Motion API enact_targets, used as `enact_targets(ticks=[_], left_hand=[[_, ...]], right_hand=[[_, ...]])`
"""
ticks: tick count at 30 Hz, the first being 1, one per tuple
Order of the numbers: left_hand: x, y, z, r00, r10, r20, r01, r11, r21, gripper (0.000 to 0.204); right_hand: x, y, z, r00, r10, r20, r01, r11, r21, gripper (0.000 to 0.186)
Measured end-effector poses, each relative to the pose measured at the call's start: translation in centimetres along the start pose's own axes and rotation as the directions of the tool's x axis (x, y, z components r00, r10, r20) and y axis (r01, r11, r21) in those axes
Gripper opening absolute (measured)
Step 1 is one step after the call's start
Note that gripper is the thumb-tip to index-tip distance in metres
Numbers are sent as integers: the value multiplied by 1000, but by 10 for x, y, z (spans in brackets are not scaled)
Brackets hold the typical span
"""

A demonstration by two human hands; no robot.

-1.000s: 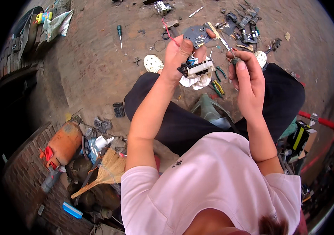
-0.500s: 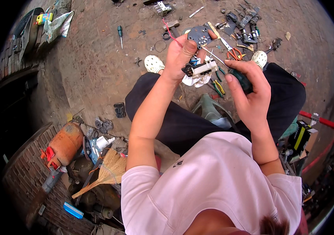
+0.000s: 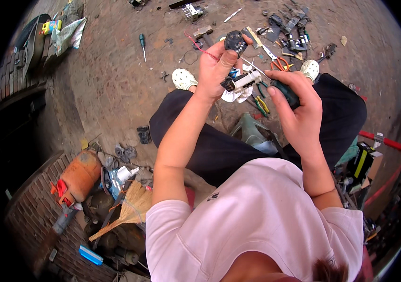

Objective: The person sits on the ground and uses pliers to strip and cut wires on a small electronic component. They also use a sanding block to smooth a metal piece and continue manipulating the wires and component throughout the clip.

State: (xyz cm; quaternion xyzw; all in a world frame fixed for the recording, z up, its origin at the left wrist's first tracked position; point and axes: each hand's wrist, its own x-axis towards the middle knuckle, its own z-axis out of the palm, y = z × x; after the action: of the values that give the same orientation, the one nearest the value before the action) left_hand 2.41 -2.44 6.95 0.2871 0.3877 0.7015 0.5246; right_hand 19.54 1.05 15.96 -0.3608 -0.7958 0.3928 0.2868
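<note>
Screwdriver with dark green handle and metal shaft sat grasped in the right hand in the head view, its long axis slanting up-left toward the black rounded plate pinched by the left hand. Below that plate, a white-and-black rectangular block slanted up-right. Small dark print on the pale pink shirt was unreadable.

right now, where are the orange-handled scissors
Head view, upper right: the scissors lie on the ground beyond the right hand, left of the right clog.
</note>
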Motion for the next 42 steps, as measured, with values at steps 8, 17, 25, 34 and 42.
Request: enact_targets(ticks=[8, 17, 25, 34, 42], left_hand=[[2, -4, 3, 998, 33, -61, -33, 999, -11, 43], [6, -3, 2, 999, 35, -31, -36, 998, -47, 57], [6, 1, 3, 998, -7, 58, 14, 994, -112, 61], [8, -3, 1, 997, 27, 76, -21, 996, -82, 61], [8, -3, 0, 998, 6, 70, -1, 997, -78, 59]], right_hand=[[-3, 6, 17, 996, 26, -84, -24, 1000, 16, 22], [6, 10, 22, 992, -40, -119, 46, 998, 50, 21], [8, 7, 11, 996, -35, -80, 35, 999, -5, 21], [6, 5, 4, 996, -40, -83, 31, 994, -104, 25], [6, 6, 2, 998, -26, -57, 22, 997, -68, 25]])
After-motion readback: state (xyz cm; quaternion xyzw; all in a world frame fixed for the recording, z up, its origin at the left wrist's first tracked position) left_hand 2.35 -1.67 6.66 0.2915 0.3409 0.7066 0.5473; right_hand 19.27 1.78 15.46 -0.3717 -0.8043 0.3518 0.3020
